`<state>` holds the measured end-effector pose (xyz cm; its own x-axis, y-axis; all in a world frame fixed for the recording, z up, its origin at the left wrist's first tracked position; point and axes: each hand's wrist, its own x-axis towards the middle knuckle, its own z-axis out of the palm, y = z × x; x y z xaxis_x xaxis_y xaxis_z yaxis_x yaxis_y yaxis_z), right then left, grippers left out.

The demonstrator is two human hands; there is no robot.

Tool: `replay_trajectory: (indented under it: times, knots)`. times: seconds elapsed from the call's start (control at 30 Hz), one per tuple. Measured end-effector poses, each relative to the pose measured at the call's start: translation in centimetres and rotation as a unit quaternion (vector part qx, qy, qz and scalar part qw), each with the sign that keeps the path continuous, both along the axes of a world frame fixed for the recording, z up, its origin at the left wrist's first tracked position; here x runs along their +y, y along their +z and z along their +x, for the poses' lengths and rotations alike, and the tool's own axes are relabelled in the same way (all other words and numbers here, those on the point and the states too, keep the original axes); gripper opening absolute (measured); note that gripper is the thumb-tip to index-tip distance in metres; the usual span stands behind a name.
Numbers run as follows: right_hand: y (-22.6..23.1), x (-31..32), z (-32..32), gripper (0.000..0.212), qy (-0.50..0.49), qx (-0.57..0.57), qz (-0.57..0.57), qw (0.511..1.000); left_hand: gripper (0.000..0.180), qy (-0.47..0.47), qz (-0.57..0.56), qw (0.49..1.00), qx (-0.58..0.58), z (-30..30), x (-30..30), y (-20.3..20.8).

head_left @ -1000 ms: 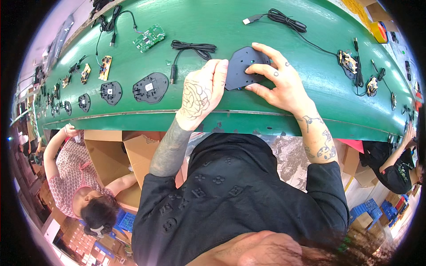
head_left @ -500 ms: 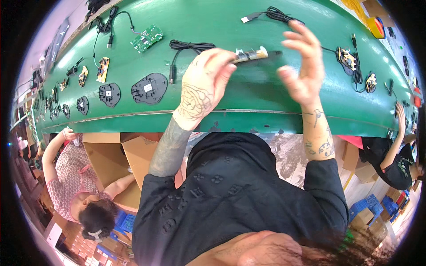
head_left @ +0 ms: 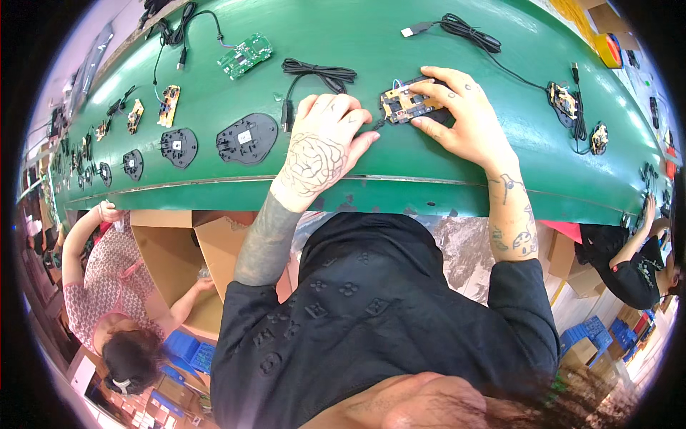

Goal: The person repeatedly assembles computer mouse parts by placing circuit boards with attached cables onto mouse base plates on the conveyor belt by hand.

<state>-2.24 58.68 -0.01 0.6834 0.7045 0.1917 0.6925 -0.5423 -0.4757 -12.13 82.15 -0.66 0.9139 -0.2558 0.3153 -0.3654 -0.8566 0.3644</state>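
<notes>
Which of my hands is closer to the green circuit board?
Left. Your left hand is below and right of the green circuit board; your right hand is farther right, on a tan board.

Smooth green bench [head_left: 400, 161], glossy with pale reflections, its front edge scuffed and chipped. Toward the near edge, left, the base plate [head_left: 261, 136] is matt black moulded plastic with a smooth white label [head_left: 245, 136]. Toward the far edge, the circuit board [head_left: 246, 56] has a slight green gloss; the cable [head_left: 469, 33] is low-sheen black plastic, its plug [head_left: 411, 31] bright metal. Mid-bench, the assembly [head_left: 406, 105] combines a smooth tan board with black plastic. Below the near edge: matt cardboard carton [head_left: 163, 247]; black cloth shirt [head_left: 407, 286], raised motifs.
</notes>
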Motion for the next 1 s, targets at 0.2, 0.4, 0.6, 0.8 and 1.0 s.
replay_trajectory:
  times: [0.2, 0.4, 0.6, 0.8, 1.0]
  knots:
    - [0.4, 0.1, 0.1, 0.040, 0.008, 0.009, 0.004, 1.000, 0.015, 0.022, 0.026, 0.999, -0.036, 0.5, -0.1, -0.7]
    - [0.2, 0.3, -0.1, 0.039, -0.001, -0.009, 0.003, 1.000, 0.011, 0.025, 0.061, 0.997, -0.043, 1.3, -1.0, -0.7]
    - [0.2, 0.5, -0.5, 0.040, -0.008, -0.027, -0.003, 1.000, 0.012, 0.011, 0.043, 0.999, -0.028, 1.5, -0.8, -0.2]
    - [0.6, 0.7, -0.9, 0.042, -0.024, -0.006, -0.008, 1.000, 0.008, 0.012, 0.037, 0.997, 0.069, 2.4, -0.2, 1.0]
    - [0.8, 2.1, -1.6, 0.039, 0.021, -0.009, 0.050, 0.998, 0.010, -0.022, -0.031, 0.993, 0.111, 4.3, 0.9, 1.4]
